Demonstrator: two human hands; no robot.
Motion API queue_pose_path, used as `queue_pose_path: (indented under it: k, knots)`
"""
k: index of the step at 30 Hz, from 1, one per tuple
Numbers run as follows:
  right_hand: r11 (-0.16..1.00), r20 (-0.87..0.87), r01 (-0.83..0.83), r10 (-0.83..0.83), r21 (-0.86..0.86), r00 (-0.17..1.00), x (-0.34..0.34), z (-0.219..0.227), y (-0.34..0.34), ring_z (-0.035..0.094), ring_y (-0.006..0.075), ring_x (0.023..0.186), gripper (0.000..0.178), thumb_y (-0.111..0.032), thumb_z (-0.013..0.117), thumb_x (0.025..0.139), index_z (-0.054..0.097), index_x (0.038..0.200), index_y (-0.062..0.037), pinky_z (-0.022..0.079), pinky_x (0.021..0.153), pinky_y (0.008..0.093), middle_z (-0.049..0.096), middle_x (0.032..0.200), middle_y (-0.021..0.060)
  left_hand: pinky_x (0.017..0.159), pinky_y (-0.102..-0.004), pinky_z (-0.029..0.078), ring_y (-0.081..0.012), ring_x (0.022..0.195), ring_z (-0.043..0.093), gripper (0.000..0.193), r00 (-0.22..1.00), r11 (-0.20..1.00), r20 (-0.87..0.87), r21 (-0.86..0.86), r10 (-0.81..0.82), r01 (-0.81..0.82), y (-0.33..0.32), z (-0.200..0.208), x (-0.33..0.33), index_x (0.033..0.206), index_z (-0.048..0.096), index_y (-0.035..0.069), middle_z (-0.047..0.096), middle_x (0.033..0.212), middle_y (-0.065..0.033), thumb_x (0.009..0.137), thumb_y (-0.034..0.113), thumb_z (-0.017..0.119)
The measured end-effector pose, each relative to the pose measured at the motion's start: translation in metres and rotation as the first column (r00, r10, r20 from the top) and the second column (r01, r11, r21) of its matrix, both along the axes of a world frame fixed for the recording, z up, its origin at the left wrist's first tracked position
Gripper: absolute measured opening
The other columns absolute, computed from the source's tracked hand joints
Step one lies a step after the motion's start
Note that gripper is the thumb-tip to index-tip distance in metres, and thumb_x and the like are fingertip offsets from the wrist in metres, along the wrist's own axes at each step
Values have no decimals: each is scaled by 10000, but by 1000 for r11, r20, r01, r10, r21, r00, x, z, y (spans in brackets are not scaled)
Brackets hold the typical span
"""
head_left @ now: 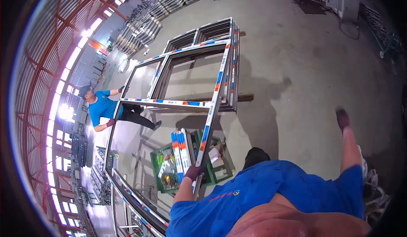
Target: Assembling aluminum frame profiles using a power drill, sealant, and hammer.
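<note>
My left hand (193,172), in a dark red glove, is closed round the near side bar of a large window frame (206,136). Strips of white, blue and orange film run along the frame's bars. Out to my right, my gloved right hand (342,117) is held away from my body, touching nothing that I can see. It is too dark and blurred to make out its fingers. Across the frame, a co-worker (104,108) in a light blue shirt and dark gloves grips its far side with both hands.
Beyond the carried frame, several similar frames (234,78) lie stacked on wooden supports (246,97). A green crate (224,162) with film-wrapped profiles (181,152) stands by my left hand. More frames (140,213) are at lower left. A grey machine cabinet (342,4) stands far right.
</note>
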State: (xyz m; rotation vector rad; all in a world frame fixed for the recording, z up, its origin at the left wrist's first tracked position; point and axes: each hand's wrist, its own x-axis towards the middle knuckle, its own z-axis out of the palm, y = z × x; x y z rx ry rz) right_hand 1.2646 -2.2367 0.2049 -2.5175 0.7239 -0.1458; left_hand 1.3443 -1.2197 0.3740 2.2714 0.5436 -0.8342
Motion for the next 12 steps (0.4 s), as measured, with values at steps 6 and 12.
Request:
queue_pose_path:
  k: [6, 12]
  knots:
    - [879, 329, -330, 216, 345, 919, 386, 280, 169, 633, 332, 1370, 512, -411, 605, 1091, 659, 1421, -23, 478, 1169, 401, 696, 1428, 196, 891, -449, 567, -318, 988, 757, 685, 998, 998, -51, 44, -37, 39, -64, -26, 139, 1273, 738, -19, 789, 1078, -205, 863, 526, 800]
    - [887, -40, -285, 320, 363, 946, 522, 199, 198, 609, 336, 1403, 521, -424, 634, 1059, 668, 1425, -55, 461, 1197, 435, 682, 1461, 161, 1020, -485, 548, -425, 1197, 722, 597, 969, 962, -43, 114, -245, 248, -136, -27, 361, 1313, 714, 9, 760, 1221, -276, 903, 442, 742]
